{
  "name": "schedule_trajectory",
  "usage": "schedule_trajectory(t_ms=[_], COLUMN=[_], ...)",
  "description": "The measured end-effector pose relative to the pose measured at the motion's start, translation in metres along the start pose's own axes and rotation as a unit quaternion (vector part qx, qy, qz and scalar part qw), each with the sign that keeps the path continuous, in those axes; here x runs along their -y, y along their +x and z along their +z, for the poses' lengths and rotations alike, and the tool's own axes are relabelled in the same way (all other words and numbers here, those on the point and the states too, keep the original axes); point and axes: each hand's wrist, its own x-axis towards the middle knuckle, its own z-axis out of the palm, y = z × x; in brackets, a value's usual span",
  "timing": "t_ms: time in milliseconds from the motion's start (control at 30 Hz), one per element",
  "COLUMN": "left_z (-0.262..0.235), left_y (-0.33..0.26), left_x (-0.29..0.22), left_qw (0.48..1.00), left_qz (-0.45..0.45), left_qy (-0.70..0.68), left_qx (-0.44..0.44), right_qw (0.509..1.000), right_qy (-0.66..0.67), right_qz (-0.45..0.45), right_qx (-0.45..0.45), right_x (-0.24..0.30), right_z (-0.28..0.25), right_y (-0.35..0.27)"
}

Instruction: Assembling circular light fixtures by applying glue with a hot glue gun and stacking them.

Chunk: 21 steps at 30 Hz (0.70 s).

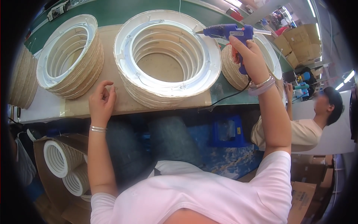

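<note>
My right hand (254, 61) is wrapped round the handle of a blue hot glue gun (231, 32) with a glue stick poking out of its rear. The gun's nozzle is at the far right rim of a large ring-shaped lampshade (126, 76), which has a white top face and ribbed beige sides. Through its open middle I see several stacked inner rings. My left hand (102, 101) hovers by the table's near edge, between this lampshade and a smaller similar one (71, 84) to the left. Its fingers are loosely bent and apart, with nothing visible between them.
More lampshades stand at the far left (23, 80) and behind my right wrist (233, 71). A black cord (229, 96) trails from the gun. Below left, a cardboard box (46, 171) holds white-ringed rolls. A blue stool (228, 140) and a co-worker (304, 130) are to the right.
</note>
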Motion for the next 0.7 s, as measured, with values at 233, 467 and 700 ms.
schedule_trajectory(t_ms=[233,467,700], left_z=[-0.0002,-0.0005,0.0003], left_y=[-0.0003,0.0002,0.0007], left_x=[-0.0016,-0.0014,-0.0032], left_qw=[1.000,1.000,1.000], left_qz=[0.002,0.001,0.007], left_qy=[-0.002,0.002,-0.001], left_qx=[-0.005,-0.003,-0.007], right_qw=[1.000,1.000,1.000], right_qy=[-0.013,-0.011,-0.019], right_qz=[0.000,0.004,0.010], right_qx=[-0.010,-0.009,-0.010], right_x=[0.0019,-0.0039,-0.0043], right_z=[-0.0010,-0.0022,-0.0029], right_y=[0.0003,0.0042,0.0038])
